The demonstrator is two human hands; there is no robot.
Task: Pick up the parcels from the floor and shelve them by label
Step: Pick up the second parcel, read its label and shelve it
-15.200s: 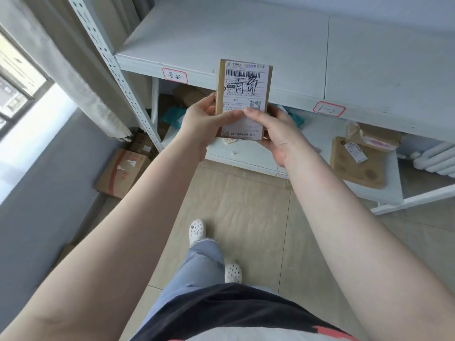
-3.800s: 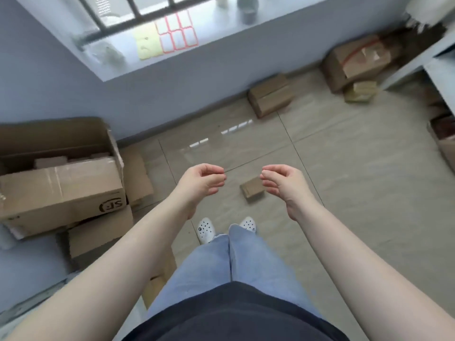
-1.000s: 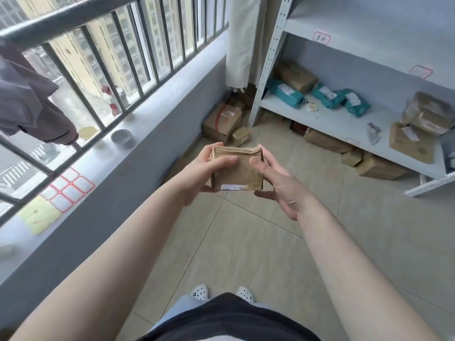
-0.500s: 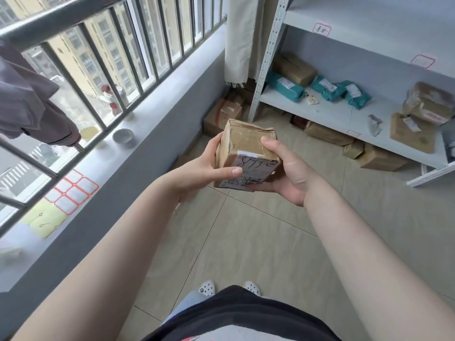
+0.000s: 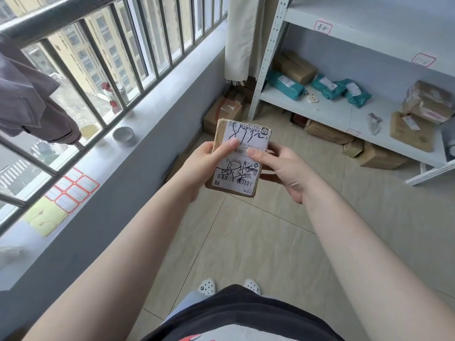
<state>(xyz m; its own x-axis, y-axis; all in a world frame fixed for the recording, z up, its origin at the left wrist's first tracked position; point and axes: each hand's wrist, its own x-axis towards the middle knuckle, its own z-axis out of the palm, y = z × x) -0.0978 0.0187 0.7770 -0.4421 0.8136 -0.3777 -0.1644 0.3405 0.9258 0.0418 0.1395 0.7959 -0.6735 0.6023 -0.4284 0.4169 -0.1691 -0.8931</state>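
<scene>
A small brown cardboard parcel (image 5: 240,166) is held up at chest height, its white shipping label with black handwriting facing me, upside down. My left hand (image 5: 209,163) grips its left side, thumb pressed on the label. My right hand (image 5: 280,168) holds the right side, thumb on the label, fingers behind the box. The white metal shelf unit (image 5: 332,112) stands ahead on the right with red-bordered name tags (image 5: 323,27) on its edges.
Teal bags (image 5: 283,84) and brown parcels (image 5: 413,130) lie on the lower shelf; more boxes (image 5: 380,157) sit under it and one box (image 5: 222,114) in the corner. A barred window and sill with sticker sheets (image 5: 73,188) run along the left. Tiled floor lies between.
I picked the parcel off the floor and turned towards the shelves. In the last second both hands rotated it until the label face came to point at me.
</scene>
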